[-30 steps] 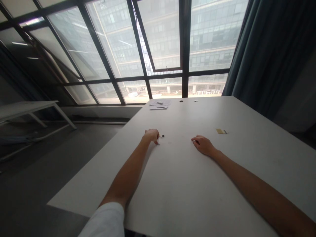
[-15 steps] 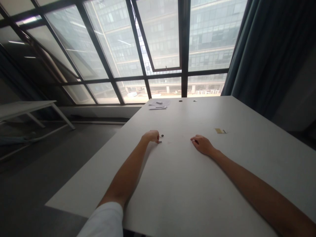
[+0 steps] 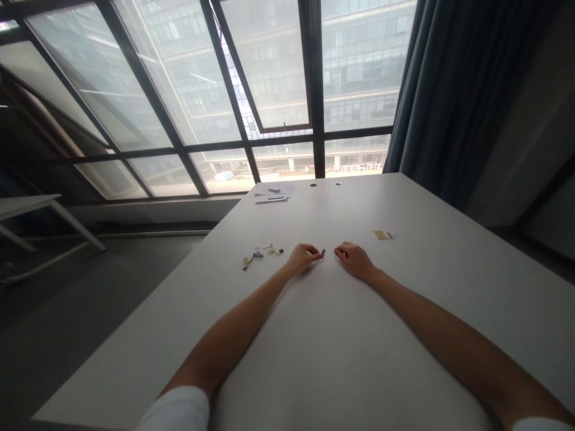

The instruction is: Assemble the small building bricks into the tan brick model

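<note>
Over the middle of the white table (image 3: 287, 335), my left hand (image 3: 302, 258) pinches a small grey piece (image 3: 323, 253) between thumb and fingertips. The piece stands up at a tilt and looks like a toy building brick, too small to name surely. Just right of it, my right hand (image 3: 356, 261) rests with its fingers curled together; whatever they hold, if anything, is hidden. A narrow gap separates the two hands. Left of my left hand lie several loose small pieces, among them a tan piece (image 3: 247, 261), a grey piece (image 3: 258, 255) and a dark piece (image 3: 281, 251).
A flat tan piece with a grey end (image 3: 380, 234) lies to the right beyond my right hand. Papers (image 3: 272, 195) with small items on top are at the far left corner. Windows (image 3: 269, 72) stand behind the table, a dark curtain (image 3: 431, 90) at the right.
My left hand has moved right, carrying the small grey piece away from the loose pieces, which now show. My right hand stays near the middle. The view has turned slightly right.
</note>
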A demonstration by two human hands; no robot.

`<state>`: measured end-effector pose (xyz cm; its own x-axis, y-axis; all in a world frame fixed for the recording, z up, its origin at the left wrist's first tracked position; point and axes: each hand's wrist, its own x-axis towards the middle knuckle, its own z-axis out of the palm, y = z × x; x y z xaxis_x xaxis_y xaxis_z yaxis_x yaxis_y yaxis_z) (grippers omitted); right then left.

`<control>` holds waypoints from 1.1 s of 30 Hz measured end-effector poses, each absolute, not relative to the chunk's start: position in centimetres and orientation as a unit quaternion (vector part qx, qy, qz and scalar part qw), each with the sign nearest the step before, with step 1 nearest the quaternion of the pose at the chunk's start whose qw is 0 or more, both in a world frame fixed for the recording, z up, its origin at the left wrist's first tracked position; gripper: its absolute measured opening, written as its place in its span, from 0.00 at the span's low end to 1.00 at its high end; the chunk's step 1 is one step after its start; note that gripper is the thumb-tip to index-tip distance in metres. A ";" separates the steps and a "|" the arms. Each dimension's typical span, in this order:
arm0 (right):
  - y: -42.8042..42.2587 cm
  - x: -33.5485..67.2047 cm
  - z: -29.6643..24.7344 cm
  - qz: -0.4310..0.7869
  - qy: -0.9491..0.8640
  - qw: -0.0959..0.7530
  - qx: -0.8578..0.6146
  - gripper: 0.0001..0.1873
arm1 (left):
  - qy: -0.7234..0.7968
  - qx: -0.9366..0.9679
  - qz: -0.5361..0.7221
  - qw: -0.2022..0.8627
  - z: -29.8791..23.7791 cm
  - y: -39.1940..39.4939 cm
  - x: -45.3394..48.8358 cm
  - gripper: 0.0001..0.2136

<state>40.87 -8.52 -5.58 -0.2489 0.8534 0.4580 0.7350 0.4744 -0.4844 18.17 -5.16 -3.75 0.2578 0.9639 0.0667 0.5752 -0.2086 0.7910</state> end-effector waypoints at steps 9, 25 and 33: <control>-7.7 40.4 -6.4 0.189 -0.753 0.426 -0.465 0.09 | 0.483 0.764 0.327 0.275 -4.6 -6.3 20.2 0.11; -7.3 40.4 -5.9 0.289 -0.743 0.424 -0.429 0.13 | 0.387 0.817 0.379 0.195 -5.2 -7.2 20.3 0.14; -7.2 40.4 -6.1 0.290 -0.747 0.421 -0.424 0.14 | 0.388 0.821 0.374 0.188 -5.1 -7.3 20.2 0.17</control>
